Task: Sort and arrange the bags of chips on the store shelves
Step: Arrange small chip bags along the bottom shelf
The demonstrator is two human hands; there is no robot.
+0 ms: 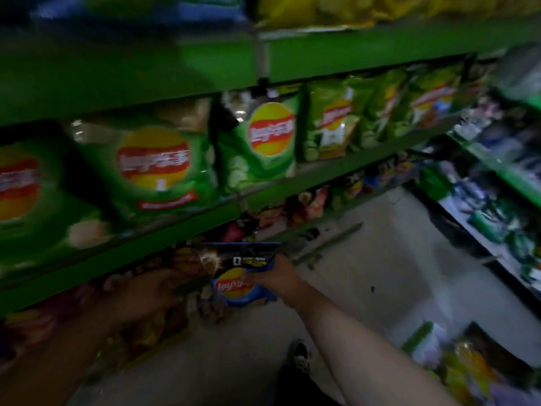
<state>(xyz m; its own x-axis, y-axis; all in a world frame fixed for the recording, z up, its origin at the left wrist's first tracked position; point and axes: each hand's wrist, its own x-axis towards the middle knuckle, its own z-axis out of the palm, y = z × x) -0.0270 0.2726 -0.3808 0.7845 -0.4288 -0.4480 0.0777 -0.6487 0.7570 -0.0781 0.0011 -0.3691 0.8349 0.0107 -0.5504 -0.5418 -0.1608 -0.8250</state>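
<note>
My right hand [276,278] grips a blue bag of chips [234,285] by its right side, upright, just in front of the lower shelf. My left hand [152,288] reaches among the reddish bags [140,326] on that lower shelf; the frame is blurred and its fingers are too smeared to read. Large green bags of chips [155,168] stand in a row on the green shelf [181,230] above both hands.
Yellow bags [322,10] fill the top shelf. Smaller mixed bags [310,203] line the lower shelf farther down the aisle. A second shelf unit [497,177] stands on the right. My shoe [298,356] and a box of bags [468,370] are on the pale floor.
</note>
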